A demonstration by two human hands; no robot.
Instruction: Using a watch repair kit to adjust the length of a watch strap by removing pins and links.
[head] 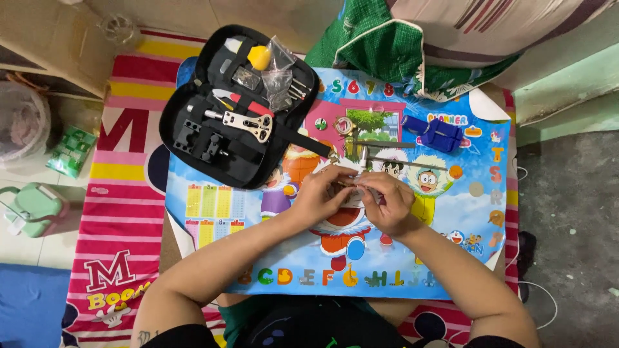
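Both hands meet over the cartoon mat [412, 258] on the desk: left hand [320, 193] and right hand [387, 203] pinch a small metal part [353, 185] between the fingertips, too small to identify. It looks like fine fitting work; any further move calls for steady fingers. An open tool case [213, 138] lies beside.

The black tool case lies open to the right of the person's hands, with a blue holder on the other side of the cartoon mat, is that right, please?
Not quite: the head view shows the black tool case open up and to the left of the hands. The blue holder lies on the right side of the cartoon mat.
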